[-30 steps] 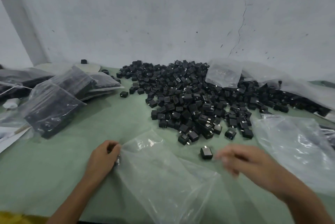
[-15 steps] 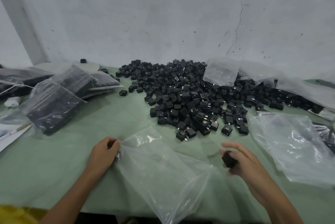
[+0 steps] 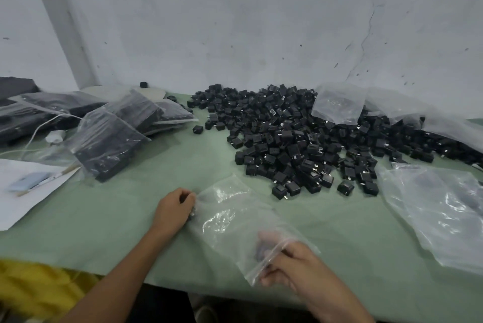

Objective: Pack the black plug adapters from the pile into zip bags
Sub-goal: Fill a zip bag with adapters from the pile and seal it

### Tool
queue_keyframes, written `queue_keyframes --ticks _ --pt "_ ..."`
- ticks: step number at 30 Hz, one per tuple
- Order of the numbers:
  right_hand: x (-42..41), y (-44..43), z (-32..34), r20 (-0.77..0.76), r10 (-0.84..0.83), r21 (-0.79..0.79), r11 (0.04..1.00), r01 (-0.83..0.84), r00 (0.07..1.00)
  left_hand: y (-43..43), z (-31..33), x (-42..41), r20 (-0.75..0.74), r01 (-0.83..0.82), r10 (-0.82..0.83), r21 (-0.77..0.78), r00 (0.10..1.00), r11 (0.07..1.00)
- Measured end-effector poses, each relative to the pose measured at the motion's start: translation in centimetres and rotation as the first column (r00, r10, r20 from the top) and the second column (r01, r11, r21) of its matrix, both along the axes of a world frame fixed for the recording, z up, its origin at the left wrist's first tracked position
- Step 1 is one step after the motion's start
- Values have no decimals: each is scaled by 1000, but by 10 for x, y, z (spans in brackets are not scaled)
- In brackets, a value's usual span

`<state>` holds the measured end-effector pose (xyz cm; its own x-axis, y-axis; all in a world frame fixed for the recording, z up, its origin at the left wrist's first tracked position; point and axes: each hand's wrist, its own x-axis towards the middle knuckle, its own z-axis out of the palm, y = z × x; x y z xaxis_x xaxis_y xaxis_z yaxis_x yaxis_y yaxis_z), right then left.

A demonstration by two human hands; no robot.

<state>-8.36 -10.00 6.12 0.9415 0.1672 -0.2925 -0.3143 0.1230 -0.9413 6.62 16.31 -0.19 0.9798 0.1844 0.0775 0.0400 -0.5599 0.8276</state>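
The left hand (image 3: pixel 174 209) pinches the left end of one clear zip bag (image 3: pixel 230 218), its fingers curled onto the plastic. The bag lies flat near the front edge of the table (image 3: pixel 104 218). The right hand (image 3: pixel 295 267), at the bag's near right end by the front edge, is curled round one dark, blurred adapter (image 3: pixel 261 253) that shows through the plastic at the bag's mouth. The pile of adapters (image 3: pixel 300 139), too many to count, spreads from the middle of the table to the back edge and the right edge, and its nearest pieces lie just beyond the bag. One stray adapter (image 3: pixel 197 129) sits apart on the pile's left. A stretch of bare green table lies between the pile and the filled bags (image 3: pixel 109 142), at least four, toward the left edge. One empty bag (image 3: pixel 337 105) rests on the pile, and more clear plastic (image 3: pixel 439 218) lies at the right edge.
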Motion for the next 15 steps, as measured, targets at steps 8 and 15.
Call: queue_keyframes --ticks 8,15 --pt "48 -4 8 358 408 -670 739 -74 840 -4 4 -10 19 -39 39 -8 999 999" --pt "57 -36 -35 310 394 -826 563 40 865 -21 0 -3 52 -41 41 1 998 999"
